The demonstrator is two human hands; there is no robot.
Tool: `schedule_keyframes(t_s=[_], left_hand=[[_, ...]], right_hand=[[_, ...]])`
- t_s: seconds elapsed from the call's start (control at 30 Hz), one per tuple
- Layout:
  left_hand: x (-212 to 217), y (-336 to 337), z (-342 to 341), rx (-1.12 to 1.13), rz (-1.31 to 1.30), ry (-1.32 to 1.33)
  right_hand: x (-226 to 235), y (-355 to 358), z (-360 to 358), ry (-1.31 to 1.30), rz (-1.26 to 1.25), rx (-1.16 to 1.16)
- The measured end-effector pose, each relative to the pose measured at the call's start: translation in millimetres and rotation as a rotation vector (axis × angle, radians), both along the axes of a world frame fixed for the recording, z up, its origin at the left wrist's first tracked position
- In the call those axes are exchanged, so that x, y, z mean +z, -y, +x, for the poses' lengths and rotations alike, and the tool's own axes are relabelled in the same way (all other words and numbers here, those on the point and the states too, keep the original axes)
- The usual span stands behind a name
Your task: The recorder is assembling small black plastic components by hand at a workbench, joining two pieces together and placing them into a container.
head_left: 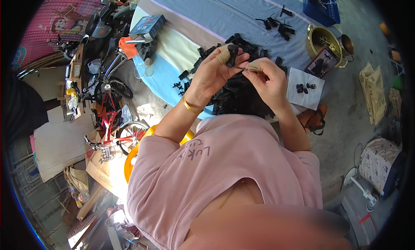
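Observation:
My left hand (210, 73), with a tan wrap on its thumb, is closed around a small black plastic part (232, 54), held up above the table. Close beside it, my right hand (272, 79) has its thumb and a tan-wrapped finger pinched together at the left fingertips. Whatever that pinch holds is too small to make out. Below both hands spreads a heap of black plastic parts (233, 96), partly hidden by them. A white sheet of paper (314, 101) with several small dark pieces (306, 88) on it lies right of my right hand.
A patterned cloth (194, 16) covers the table. Farther right stand a brass-coloured pot (310, 42), a propped screen (322, 62) and a blue basket (320, 10). More black parts (283, 30) lie at the far side. A blue box (148, 27) is far left; a red bicycle (110, 120) stands left.

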State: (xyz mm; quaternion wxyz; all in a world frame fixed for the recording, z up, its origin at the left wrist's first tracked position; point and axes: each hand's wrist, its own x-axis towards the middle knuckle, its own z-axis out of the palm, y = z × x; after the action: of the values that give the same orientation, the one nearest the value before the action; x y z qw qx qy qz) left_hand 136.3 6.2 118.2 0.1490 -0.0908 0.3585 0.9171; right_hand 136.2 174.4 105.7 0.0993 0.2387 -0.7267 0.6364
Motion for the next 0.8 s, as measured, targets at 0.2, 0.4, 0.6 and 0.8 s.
schedule_keyframes(t_s=[0.2, 0.4, 0.6, 0.8], left_hand=[[-1, -6, 9, -0.245, -0.254, -0.073], [4, -12, 16, -0.353, -0.586, -0.360], [-4, -14, 13, -0.196, -0.500, -0.331], [-2, -9, 11, -0.161, -0.554, -0.279]], right_hand=[[4, -10, 2, -0.007, -0.130, 0.131], [-8, -10, -2, 0.433, -0.102, 0.098], [-13, -17, -7, 0.640, -0.249, 0.250], [-4, -12, -4, 0.588, -0.139, 0.259]])
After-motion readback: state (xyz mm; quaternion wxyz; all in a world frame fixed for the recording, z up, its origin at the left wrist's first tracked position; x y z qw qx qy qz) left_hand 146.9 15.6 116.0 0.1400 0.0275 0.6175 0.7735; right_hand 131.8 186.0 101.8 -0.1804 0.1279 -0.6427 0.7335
